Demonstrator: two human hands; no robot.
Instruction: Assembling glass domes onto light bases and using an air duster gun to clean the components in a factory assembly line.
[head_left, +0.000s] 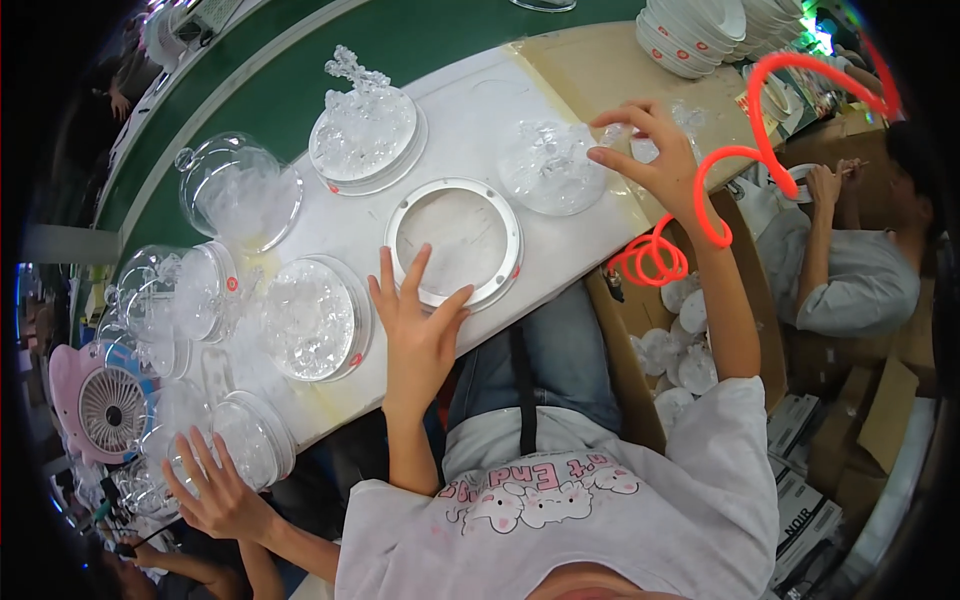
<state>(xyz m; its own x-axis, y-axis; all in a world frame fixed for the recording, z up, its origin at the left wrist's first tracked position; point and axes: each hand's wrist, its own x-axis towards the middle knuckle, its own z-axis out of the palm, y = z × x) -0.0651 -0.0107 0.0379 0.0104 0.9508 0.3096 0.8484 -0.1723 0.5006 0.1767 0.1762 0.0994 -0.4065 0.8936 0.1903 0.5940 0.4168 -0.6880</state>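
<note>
My left hand (418, 345) has its fingers spread, their tips over the near rim of a round white ring-edged base (400, 225) with a translucent middle. Nothing shows in that hand. With thumb and fingertips curved toward each other, my right hand (650, 155) is at the right edge of a clear round plastic piece (553, 170). A small clear part, hard to make out, shows between those fingers. Beyond the base, a white round stand (365, 140) carries clear crystal-like decoration. Another such stand (310, 318) is left of my left hand.
Clear domes (240, 195) and more stands crowd the left, near a pink fan (105, 405). A co-worker's hand (215, 490) reaches in there. Stacked white bowls (690, 35) stand far right. A red coiled hose (715, 200) hangs by my right wrist, above a cardboard box (630, 385).
</note>
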